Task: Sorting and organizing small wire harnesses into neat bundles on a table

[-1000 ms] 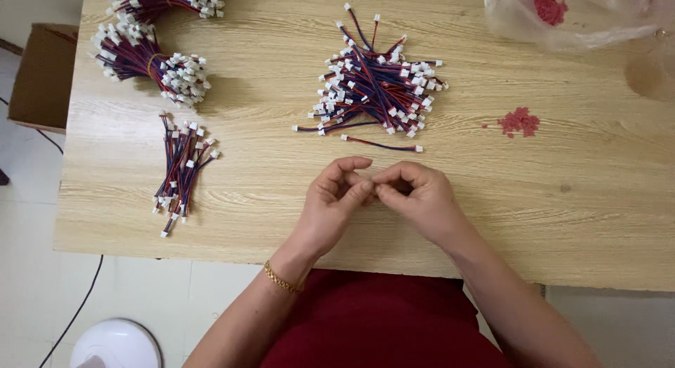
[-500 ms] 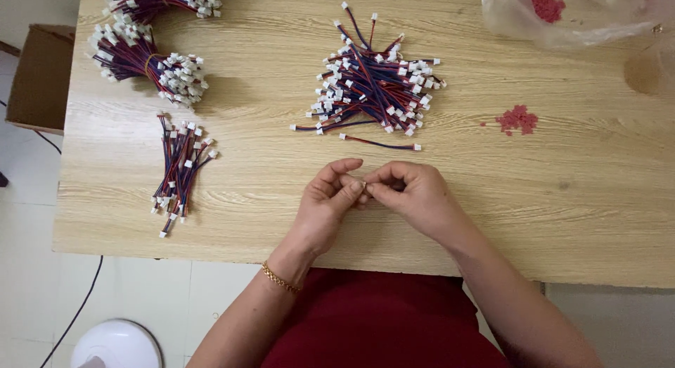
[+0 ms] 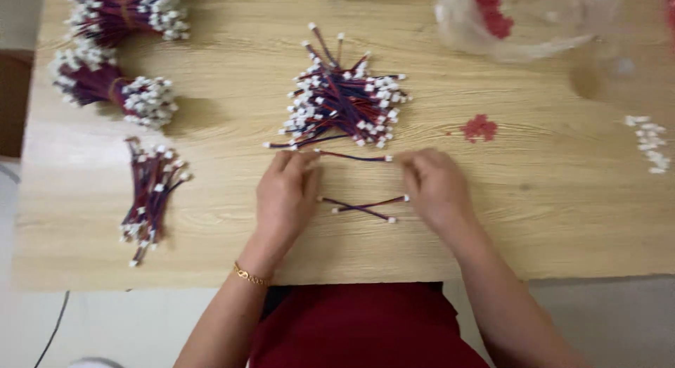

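While hands flank crossed wires (image 3: pixel 362 206), a clear bag (image 3: pixel 520 23) lies upper-right.

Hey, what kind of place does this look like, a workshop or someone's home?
Probably a small hand-assembly or piecework bench; home or workshop cannot be told. A plain wooden table holds a loose pile of short wire leads with white connectors, tied bundles of the same, and a clear bag of red parts.

Left hand (image 3: pixel 285 192) and right hand (image 3: pixel 434 185) rest apart, palms down.
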